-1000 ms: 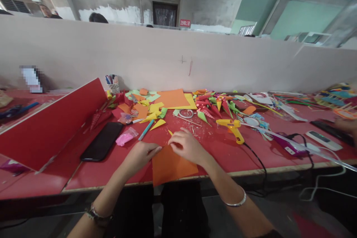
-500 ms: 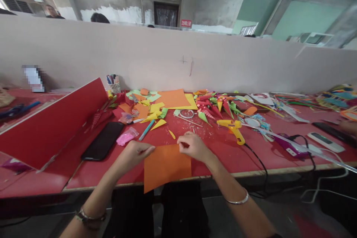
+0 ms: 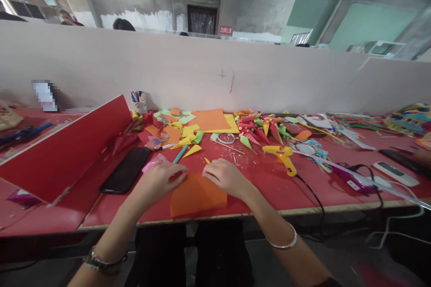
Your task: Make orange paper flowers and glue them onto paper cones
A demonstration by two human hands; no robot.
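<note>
A sheet of orange paper (image 3: 198, 199) lies on the red tabletop in front of me, near its front edge. My left hand (image 3: 163, 179) is over the sheet's far left corner, thumb and fingers apart. At the far edge, my right hand (image 3: 224, 175) has its fingers bent together on the paper; part of that edge is hidden beneath them. Just beyond my right fingertips lies a small yellow paper scrap (image 3: 206, 160). A pink packet (image 3: 155, 161) is partly covered by my left hand, and a teal pen (image 3: 181, 154) lies beyond it.
A black phone (image 3: 126, 170) and a standing red board (image 3: 74, 150) are on the left. Coloured paper pieces (image 3: 188, 131) and paper cones (image 3: 259, 128) crowd the back. To the right lie a yellow glue gun (image 3: 283, 157) with its cord and a purple power strip (image 3: 352, 179).
The orange sheet has come down from hanging over the table edge to lying on the tabletop. My left fingers have spread from a pinch; my right hand has shifted left.
</note>
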